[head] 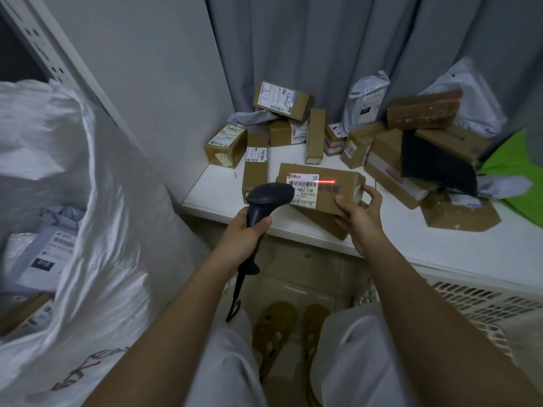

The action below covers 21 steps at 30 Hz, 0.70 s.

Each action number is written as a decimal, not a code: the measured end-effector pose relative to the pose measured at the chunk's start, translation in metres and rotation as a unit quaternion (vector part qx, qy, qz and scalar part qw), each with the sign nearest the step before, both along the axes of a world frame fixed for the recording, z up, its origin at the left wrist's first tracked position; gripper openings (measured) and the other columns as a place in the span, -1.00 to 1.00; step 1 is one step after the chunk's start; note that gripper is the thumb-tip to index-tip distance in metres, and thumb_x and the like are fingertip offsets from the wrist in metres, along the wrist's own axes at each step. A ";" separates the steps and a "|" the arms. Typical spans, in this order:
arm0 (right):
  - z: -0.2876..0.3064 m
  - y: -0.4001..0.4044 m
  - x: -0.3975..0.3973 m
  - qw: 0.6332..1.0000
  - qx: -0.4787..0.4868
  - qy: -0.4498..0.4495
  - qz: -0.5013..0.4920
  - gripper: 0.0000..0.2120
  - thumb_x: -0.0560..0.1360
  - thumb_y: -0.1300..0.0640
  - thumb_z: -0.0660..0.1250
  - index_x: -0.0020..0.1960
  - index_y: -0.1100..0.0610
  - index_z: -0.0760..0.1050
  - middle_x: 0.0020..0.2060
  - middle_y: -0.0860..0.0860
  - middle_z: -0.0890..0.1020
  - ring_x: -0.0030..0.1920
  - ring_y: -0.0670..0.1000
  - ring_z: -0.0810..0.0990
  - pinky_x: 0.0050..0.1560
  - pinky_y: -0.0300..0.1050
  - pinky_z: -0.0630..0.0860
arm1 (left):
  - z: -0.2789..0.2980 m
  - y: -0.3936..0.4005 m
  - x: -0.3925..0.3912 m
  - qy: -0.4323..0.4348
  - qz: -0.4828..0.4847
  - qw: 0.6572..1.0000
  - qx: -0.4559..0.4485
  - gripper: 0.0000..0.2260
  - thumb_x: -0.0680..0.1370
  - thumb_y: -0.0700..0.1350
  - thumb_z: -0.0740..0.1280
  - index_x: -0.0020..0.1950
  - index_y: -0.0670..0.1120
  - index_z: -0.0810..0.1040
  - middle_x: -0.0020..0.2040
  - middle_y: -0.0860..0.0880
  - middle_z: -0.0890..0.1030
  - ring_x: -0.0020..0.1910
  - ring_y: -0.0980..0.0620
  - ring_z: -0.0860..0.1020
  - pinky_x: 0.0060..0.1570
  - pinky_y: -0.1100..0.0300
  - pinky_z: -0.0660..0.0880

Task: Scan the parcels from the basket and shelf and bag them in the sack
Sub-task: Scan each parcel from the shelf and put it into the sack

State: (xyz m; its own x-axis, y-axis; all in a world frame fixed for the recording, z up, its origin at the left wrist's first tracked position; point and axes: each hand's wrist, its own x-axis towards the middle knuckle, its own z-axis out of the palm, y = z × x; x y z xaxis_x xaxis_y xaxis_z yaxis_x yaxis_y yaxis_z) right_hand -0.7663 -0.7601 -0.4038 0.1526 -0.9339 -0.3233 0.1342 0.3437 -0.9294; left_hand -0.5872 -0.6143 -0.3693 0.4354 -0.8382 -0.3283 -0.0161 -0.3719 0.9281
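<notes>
My left hand (245, 235) grips a black handheld scanner (266, 201) by its handle, aimed at a brown cardboard parcel (332, 186). My right hand (360, 214) holds that parcel by its right end, just above the front of the white shelf (205, 189). A red laser line falls across the parcel's white label and top face. The open white sack (97, 218) stands at my left with several parcels inside. The white slotted basket (470, 301) sits at the lower right; its inside is out of view.
Many brown boxes (283, 99) and grey mailer bags (367, 98) lie piled on the shelf against a grey curtain. A green bag (517, 171) is at the right edge. A white shelf upright (53, 54) rises behind the sack. My feet in sandals stand on the tiled floor.
</notes>
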 end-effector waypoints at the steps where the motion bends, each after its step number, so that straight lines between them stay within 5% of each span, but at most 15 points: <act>1: 0.000 -0.001 0.000 1.000 -0.001 -0.002 -0.001 -0.42 0.51 0.26 0.40 0.37 -0.08 0.19 0.28 0.13 0.44 0.21 0.13 0.55 -0.04 -0.11 0.60 | 0.000 -0.001 0.000 -0.004 -0.002 1.000 0.004 -0.81 0.60 -0.05 0.29 0.19 0.05 0.40 -0.03 -0.06 0.55 -0.01 -0.05 0.54 0.13 -0.02 0.49; 14: 0.005 0.003 0.001 1.000 -0.017 -0.019 0.002 -0.41 0.49 0.24 0.42 0.36 -0.09 0.20 0.28 0.11 0.45 0.21 0.11 0.54 0.02 -0.07 0.61 | -0.002 -0.003 -0.007 -0.032 0.022 0.999 -0.021 -0.79 0.60 -0.06 0.27 0.23 0.02 0.38 -0.08 -0.04 0.52 -0.12 0.02 0.50 -0.05 0.11 0.47; 21: 0.045 0.046 0.018 0.991 -0.126 -0.011 -0.049 -0.37 0.32 -0.16 0.52 0.27 -0.26 0.27 0.14 -0.12 0.52 0.17 0.02 0.56 0.22 0.09 0.54 | 0.034 0.004 -0.015 -0.095 0.115 0.973 -0.179 -0.77 0.60 -0.06 0.28 0.25 -0.05 0.43 -0.05 0.01 0.55 -0.05 0.00 0.52 0.00 0.10 0.46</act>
State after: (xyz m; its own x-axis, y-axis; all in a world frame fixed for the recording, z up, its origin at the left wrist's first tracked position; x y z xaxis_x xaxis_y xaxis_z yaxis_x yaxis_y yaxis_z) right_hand -0.7480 -0.7141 -0.3583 0.0622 -0.9953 -0.0748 0.1768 0.0847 -0.9806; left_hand -0.6026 -0.6104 -0.3352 0.6484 -0.7580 0.0716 -0.1541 -0.0386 0.9873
